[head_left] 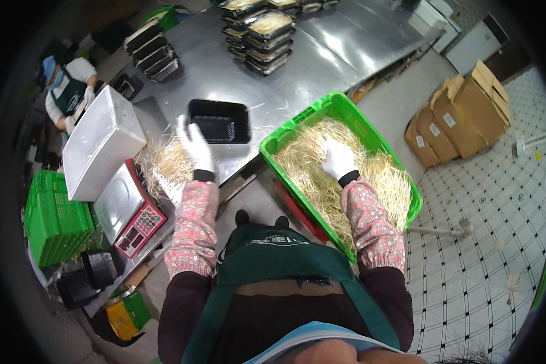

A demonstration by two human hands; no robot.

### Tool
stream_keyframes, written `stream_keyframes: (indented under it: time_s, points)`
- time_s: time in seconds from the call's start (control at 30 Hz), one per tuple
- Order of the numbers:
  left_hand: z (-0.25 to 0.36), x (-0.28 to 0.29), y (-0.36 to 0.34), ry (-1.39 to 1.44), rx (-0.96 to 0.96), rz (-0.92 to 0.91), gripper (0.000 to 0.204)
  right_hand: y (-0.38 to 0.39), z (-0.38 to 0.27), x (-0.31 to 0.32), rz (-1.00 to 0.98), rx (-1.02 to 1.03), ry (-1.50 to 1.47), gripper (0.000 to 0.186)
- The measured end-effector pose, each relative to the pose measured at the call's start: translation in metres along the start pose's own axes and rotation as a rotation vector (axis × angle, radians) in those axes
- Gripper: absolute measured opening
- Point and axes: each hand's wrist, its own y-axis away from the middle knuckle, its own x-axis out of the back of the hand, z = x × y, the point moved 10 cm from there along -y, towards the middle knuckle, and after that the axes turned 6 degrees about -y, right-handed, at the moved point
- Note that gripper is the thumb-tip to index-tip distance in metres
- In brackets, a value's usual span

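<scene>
Sprout-like strands (321, 193) tangle thin and straw-pale; left fingers (182, 126) spread, empty; right fingers (329, 145), grip unclear.

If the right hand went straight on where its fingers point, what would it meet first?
The right hand would first meet the pale sprouts ahead of it, then probably the far wall of the green crate; depth is unclear.

Pale-yellow strands (306, 173), green crate (363, 123), black tray (221, 123), pink floral sleeves (373, 221)
</scene>
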Motion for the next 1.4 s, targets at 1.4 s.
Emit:
stream_keyframes:
  time_s: [1.4]
  points:
    - [-0.117, 0.358, -0.078, -1.251, -0.217, -0.353, 0.053, -0.105, -0.644, -0.181, -0.662, 0.986, 0.134, 0.050]
